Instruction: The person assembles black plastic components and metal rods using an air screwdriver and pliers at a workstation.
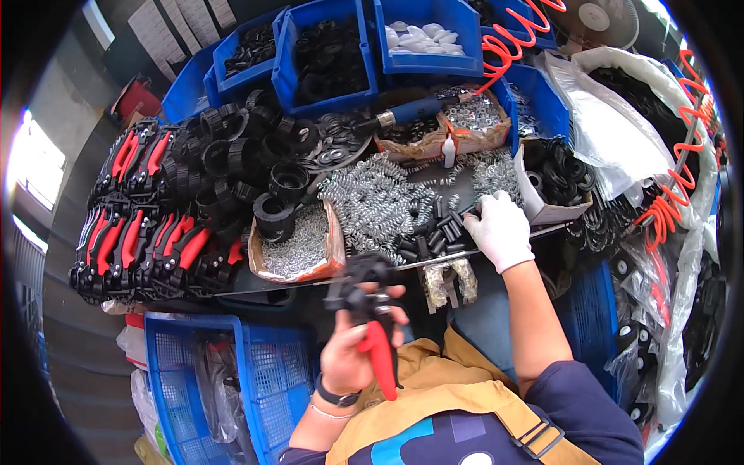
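Red and black, a handled tool (380,353) is sitting in our left hand (346,358), and our bare fingers are closing round it. We are holding it in front of the bench's front edge (552,230), above our tan apron (434,399), its black head pointing toward the bench and its red handle pointing back toward us; the head is showing too blurred for detail. Our right hand (500,232), wearing a white glove, is reaching over the bench with fingers bent down beside the small black cylinders (442,236). We are not able to tell whether those fingertips are pinching anything.

Silver springs (380,198) are lying heaped left of the glove, and a cardboard box (335,246) of small metal pieces is standing next to them. Black rings (244,155) are piling up farther left, near stacked red-and-black tools (128,240). Behind the springs, a blue-bodied driver (415,112) is lying near a small white bottle (449,151), while blue bins (325,105) are lining the back.
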Demonstrator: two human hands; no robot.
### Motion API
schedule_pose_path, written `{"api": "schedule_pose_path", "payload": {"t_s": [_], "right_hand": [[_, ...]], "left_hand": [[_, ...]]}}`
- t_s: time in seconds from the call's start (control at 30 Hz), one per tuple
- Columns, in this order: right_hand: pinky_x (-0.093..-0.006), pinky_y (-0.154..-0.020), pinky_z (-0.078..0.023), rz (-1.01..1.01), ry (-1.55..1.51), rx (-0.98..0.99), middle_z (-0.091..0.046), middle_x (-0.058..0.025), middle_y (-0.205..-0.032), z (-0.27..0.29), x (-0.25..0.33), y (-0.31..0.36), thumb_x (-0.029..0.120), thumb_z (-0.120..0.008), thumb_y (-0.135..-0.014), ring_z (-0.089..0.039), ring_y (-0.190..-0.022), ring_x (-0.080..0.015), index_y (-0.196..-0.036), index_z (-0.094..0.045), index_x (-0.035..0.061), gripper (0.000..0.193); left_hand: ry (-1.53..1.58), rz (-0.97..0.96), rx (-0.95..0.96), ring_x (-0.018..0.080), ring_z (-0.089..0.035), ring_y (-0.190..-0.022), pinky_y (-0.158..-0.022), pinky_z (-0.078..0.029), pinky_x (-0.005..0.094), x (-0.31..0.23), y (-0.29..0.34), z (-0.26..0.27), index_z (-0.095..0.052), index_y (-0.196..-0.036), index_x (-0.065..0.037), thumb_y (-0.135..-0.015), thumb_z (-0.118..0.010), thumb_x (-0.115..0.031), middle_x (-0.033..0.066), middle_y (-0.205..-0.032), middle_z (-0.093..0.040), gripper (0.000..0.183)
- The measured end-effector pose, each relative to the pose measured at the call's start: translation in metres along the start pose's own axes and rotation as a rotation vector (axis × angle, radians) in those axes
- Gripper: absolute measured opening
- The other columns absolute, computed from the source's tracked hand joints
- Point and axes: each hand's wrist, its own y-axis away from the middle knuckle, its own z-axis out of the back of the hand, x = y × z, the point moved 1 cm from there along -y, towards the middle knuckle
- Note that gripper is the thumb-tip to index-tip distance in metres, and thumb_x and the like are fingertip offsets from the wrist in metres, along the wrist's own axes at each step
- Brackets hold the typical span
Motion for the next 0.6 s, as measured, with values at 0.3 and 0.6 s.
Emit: {"api": "schedule_pose_path", "payload": {"t_s": [0.3, 0.6], "right_hand": [[-0.0269, -0.074, -0.053, -0.06, -1.461, 0.576, -0.065, -0.0107, -0.096, 0.035, 0.016, 0.047, 0.001, -0.059, -0.088, -0.064, -0.079, -0.0132, -0.116, -0.057, -0.006, 0.029], [-0.0232, -0.048, -0.046, -0.14, -1.244, 0.861, -0.064, -0.0051, -0.069, 0.052, 0.015, 0.033, 0.019, -0.072, -0.083, -0.06, -0.053, -0.0102, -0.091, -0.066, -0.0019, 0.023]], "left_hand": [[-0.362, 0.076, -0.225, 0.0159, -0.059, -0.091, -0.084, -0.051, 0.0321, 0.039, -0.055, -0.024, -0.037, -0.141, -0.006, -0.093, -0.062, -0.006, 0.007, -0.111, -0.053, 0.054], [-0.699, -0.01, -0.169, 0.0153, -0.06, -0.092, -0.076, -0.054, 0.0336, 0.057, -0.06, 0.004, -0.042, -0.132, -0.008, -0.093, -0.063, -0.005, 0.0069, -0.111, -0.058, 0.045]]}}
